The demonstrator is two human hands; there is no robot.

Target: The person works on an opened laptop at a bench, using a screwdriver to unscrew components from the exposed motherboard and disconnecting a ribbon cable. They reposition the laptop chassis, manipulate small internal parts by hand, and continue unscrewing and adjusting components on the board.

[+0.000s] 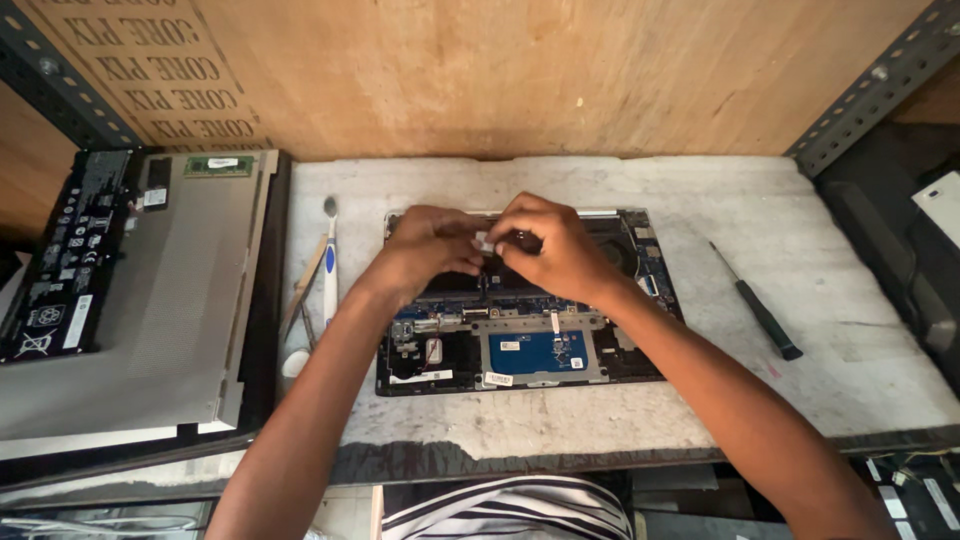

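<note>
An opened laptop base (520, 345) lies on the pale worktop (800, 390), its blue boards and black interior exposed. Over its upper middle, my left hand (425, 250) and my right hand (550, 245) meet, fingertips pinched together on a small pale part (484, 240) just above the laptop's inner board. What the part is stays too small to tell. A cooling fan (618, 250) shows just right of my right hand.
A grey laptop cover (150, 320) lies at the left, with a black battery pack (65, 260) and a green memory stick (218, 165) on it. A white-blue toothbrush (330, 265) lies left of the laptop, a black screwdriver (760, 310) right. Plywood wall behind.
</note>
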